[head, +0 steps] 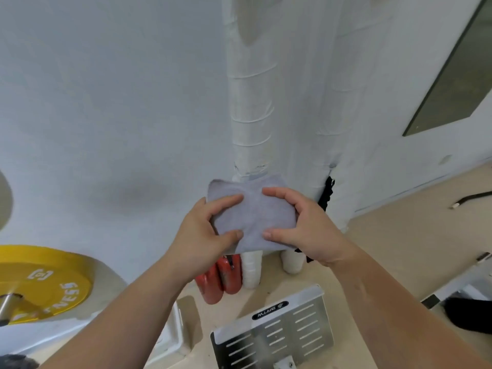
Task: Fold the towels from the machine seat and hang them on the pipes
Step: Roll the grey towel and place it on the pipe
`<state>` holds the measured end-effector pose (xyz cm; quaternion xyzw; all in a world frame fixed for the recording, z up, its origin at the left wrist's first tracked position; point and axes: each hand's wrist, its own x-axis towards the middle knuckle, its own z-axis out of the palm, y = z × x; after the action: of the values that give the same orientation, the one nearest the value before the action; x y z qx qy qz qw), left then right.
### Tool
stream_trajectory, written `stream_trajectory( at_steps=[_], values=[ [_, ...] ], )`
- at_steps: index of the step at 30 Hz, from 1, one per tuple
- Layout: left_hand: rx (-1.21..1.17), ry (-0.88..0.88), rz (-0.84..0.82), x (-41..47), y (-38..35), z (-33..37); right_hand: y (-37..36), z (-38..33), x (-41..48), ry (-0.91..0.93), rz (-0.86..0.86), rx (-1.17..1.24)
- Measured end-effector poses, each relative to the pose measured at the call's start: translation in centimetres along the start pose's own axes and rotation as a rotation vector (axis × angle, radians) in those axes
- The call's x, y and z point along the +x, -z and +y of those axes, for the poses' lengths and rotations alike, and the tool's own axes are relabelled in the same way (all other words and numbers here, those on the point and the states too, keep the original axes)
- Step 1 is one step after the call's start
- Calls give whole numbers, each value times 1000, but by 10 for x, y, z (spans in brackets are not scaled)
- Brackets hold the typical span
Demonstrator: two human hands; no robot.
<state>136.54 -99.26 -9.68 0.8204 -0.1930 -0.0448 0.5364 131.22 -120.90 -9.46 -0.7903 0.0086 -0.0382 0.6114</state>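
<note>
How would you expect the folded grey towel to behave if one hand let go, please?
Probably floppy: the towel creases between the left hand and right hand. Likely light, since two pinches alone carry it.

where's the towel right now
In the head view the folded grey towel is at mid-frame, gripped on either side by the left hand and the right hand, in front of the lower part of the white wrapped pipe.

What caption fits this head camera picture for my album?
A folded grey towel held by the left hand and right hand in front of two white wrapped pipes.
</note>
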Motion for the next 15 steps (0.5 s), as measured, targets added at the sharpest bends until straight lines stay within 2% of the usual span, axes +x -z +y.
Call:
stream_trajectory(
  at_steps=[4, 8, 11, 15],
  values=[
    [163, -35, -17, 19, 19, -5, -3, -13, 19, 57, 12, -443],
    [277, -99, -37, 36, 39, -14, -10, -23, 34, 98, 15, -728],
    [280, -196, -53, 47, 52, -19, -20, -35, 43, 130, 38, -825],
    [283, -217, -160, 63, 68, -19, -25, -47, 49, 103, 77, -771]
  ],
)
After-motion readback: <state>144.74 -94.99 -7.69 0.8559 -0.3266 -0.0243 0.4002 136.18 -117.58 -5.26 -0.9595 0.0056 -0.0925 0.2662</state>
